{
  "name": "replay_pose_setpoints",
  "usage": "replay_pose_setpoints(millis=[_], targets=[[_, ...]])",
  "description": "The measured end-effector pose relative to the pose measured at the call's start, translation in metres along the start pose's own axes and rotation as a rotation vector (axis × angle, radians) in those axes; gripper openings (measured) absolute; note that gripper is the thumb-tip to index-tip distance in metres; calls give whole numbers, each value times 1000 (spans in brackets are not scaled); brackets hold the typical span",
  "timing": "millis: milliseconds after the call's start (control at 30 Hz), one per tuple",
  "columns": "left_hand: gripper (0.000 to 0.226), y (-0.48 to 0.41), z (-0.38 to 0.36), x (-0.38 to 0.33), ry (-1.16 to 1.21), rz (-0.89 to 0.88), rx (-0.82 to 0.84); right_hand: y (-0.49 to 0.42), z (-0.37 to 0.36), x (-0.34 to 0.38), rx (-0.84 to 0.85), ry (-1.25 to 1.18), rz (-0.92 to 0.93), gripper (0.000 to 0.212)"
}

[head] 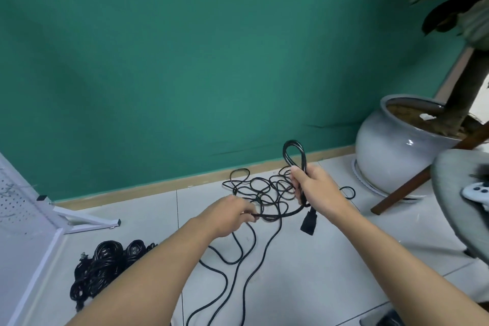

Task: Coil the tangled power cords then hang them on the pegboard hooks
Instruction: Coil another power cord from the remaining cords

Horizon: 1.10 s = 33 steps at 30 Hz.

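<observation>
Now right hand [313, 188] grips folded cord loop [293, 153], connector [308, 223] dangling below; left hand [232, 216] pinches same cord near tangle [264, 188].

right hand [315, 188] grips looped cord [293, 153]; left hand [232, 216] pinches it.

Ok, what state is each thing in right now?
Right hand: grips looped cord, connector dangling below.
Left hand: pinches that cord's slack.
Tangled cords: loose on the floor, uncoiled.
Pegboard: upright, no cords on the visible part.
Bundled cords: piled on floor beside it, unhung.
</observation>
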<state>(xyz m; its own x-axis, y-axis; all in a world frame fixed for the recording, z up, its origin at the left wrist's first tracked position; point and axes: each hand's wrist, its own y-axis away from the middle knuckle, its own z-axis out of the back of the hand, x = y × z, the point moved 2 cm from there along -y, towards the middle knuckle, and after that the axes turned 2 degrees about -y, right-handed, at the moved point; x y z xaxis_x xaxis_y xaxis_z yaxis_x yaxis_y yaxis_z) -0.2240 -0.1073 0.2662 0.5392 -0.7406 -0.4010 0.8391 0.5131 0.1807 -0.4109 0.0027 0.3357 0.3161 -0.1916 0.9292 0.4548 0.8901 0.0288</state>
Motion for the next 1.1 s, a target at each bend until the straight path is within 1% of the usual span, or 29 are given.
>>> replay_pose_setpoints(millis=[67,100,167,267,333,400,467,533,633,767,867,933,1000,1067,1100], targets=[[20,4,11,-8,-13,-63,-76,0,6,-8,-20,154,-14,32],[20,7,17,-13,5,-101,-129,-1,8,-11,11,189,-27,30],[18,12,29,-20,81,-167,-256,-1,6,-15,123,215,-59,26],[12,19,43,-29,194,-236,-420,4,-7,-10,314,198,-69,31],[12,21,50,-31,264,-231,-523,11,-16,-2,444,148,-67,38],[22,24,57,-30,354,-170,-604,16,-21,8,534,75,-66,43],[30,27,62,-29,431,-109,-659,18,-24,15,571,-14,-63,43],[32,29,64,-29,409,-136,-705,19,-28,17,587,-14,-62,41],[29,30,63,-30,279,-208,-711,21,-32,14,610,51,-99,40],[24,29,64,-23,279,-155,-696,21,-34,10,637,73,-114,32],[22,30,61,-22,357,-90,-656,23,-32,16,593,183,-51,27],[13,32,61,-14,493,-17,-619,23,-26,20,537,187,-5,26],[11,35,58,-7,580,26,-535,23,-16,19,476,165,34,27],[13,36,53,-7,575,24,-479,25,-11,18,456,153,63,28],[12,36,50,-9,565,24,-476,27,-10,17,459,178,86,29]])
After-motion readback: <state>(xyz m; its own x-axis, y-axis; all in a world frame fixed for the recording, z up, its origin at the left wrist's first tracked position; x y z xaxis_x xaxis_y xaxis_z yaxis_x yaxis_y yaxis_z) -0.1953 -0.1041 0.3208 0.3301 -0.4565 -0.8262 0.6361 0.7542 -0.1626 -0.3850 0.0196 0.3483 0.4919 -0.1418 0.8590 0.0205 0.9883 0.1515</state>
